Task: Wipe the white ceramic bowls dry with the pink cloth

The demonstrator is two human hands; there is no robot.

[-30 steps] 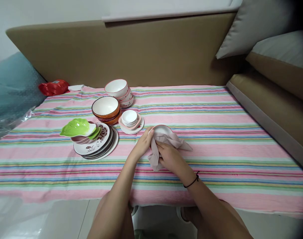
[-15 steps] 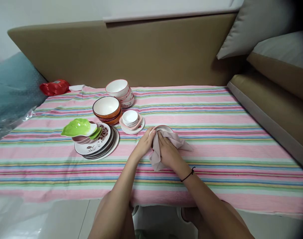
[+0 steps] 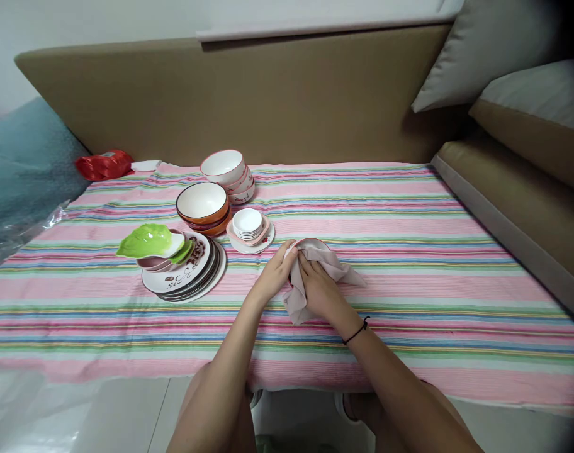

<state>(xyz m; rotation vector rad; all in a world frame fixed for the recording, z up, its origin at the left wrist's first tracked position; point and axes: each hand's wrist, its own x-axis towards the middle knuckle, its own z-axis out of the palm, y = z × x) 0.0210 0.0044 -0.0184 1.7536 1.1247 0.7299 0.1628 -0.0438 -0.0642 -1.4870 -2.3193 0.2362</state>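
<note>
A red-rimmed bowl (image 3: 315,243) is held just above or on the striped cloth, mostly covered by a greyish-pink wiping cloth (image 3: 334,265). My left hand (image 3: 276,272) grips the bowl's left side, thumb near the rim. Inside the bowl, my right hand (image 3: 319,288) presses the wiping cloth, with its fingers partly hidden in the folds. One cloth corner hangs toward me and another spreads to the right. Left of my hands, small white dishes (image 3: 247,221) are stacked on a pink dish and a flowered saucer (image 3: 267,244).
Brown-and-white bowls (image 3: 202,202) and red-rimmed bowls (image 3: 222,167) stand in stacks at the back left. Green leaf-shaped dishes (image 3: 148,241) top a pile of plates (image 3: 211,283). A red package (image 3: 104,165) lies by a teal cushion (image 3: 27,170). Sofa cushions (image 3: 518,207) line the right.
Almost nothing differs. My left fingers have shifted slightly at the bowl's rim, while the cloth and my right hand stay nearly in place.
</note>
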